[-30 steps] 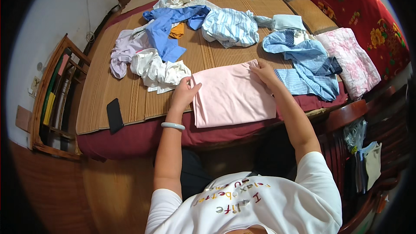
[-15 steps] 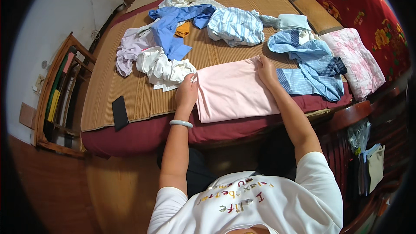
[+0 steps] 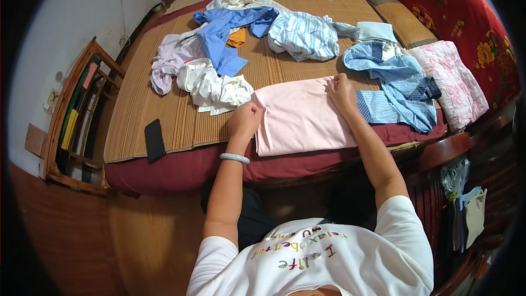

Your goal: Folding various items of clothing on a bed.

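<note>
A pale pink cloth [image 3: 304, 118], folded into a rough rectangle, lies at the near edge of the bed. My left hand [image 3: 245, 120] is closed on its left edge, fingers pinched at the side. At the far right corner my right hand [image 3: 342, 92] pinches the cloth, with the forearm lying over its right side. Just beyond my left hand is a crumpled white garment [image 3: 211, 89]. A light blue striped garment with dark dotted trim [image 3: 392, 85] lies right of the pink cloth.
A tan mat [image 3: 129, 115] covers the bed. On it are a black phone [image 3: 154, 140], a blue garment [image 3: 219, 44], a lilac garment [image 3: 170, 63] and a striped bundle [image 3: 304, 34]. A pink-white quilted piece [image 3: 452, 82] lies at right, near a wooden chair [image 3: 446, 145].
My left hand has turned more inward and closed tighter at the pink cloth's left edge. My right hand stays near the far right corner. The whole view has shifted slightly.
</note>
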The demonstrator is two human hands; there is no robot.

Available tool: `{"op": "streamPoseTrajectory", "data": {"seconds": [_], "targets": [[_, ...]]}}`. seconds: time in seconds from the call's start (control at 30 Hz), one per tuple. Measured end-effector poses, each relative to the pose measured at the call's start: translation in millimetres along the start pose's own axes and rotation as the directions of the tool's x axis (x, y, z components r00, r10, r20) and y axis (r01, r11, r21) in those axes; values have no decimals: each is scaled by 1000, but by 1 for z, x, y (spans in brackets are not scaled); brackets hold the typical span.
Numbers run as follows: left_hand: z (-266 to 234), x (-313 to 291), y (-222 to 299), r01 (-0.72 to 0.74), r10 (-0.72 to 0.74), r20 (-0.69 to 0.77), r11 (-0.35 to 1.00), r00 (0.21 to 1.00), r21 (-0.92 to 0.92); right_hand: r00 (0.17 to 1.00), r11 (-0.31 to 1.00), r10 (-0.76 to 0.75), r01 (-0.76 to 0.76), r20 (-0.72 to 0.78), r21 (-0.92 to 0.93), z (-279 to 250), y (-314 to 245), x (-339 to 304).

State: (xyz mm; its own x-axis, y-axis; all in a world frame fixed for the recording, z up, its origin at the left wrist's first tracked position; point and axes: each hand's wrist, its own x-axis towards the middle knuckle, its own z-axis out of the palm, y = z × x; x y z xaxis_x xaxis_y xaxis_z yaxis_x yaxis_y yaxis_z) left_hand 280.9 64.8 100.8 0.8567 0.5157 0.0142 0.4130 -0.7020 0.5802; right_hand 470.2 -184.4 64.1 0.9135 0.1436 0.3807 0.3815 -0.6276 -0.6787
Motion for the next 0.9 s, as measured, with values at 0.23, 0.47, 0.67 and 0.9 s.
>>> {"op": "streamPoseTrajectory", "data": {"seconds": [0.23, 0.47, 0.67, 0.9], "targets": [[0, 12, -22, -4, 1, -53, 998, 999, -60, 993, 994, -109, 107, -47, -38, 5, 18, 4], [8, 11, -19, 10, -12, -179, 1000, 984, -16, 999, 999, -48, 49, 8, -8, 2, 5, 3], [12, 21, -18, -48, 14, -209, 987, 978, -156, 1000, 997, -1, 0, 15, 72, 2, 11, 8], [31, 32, -23, -149, 84, -304, 969, 949, -197, 951, 893, 270, -307, 153, 330, 0, 62, 34]]}}
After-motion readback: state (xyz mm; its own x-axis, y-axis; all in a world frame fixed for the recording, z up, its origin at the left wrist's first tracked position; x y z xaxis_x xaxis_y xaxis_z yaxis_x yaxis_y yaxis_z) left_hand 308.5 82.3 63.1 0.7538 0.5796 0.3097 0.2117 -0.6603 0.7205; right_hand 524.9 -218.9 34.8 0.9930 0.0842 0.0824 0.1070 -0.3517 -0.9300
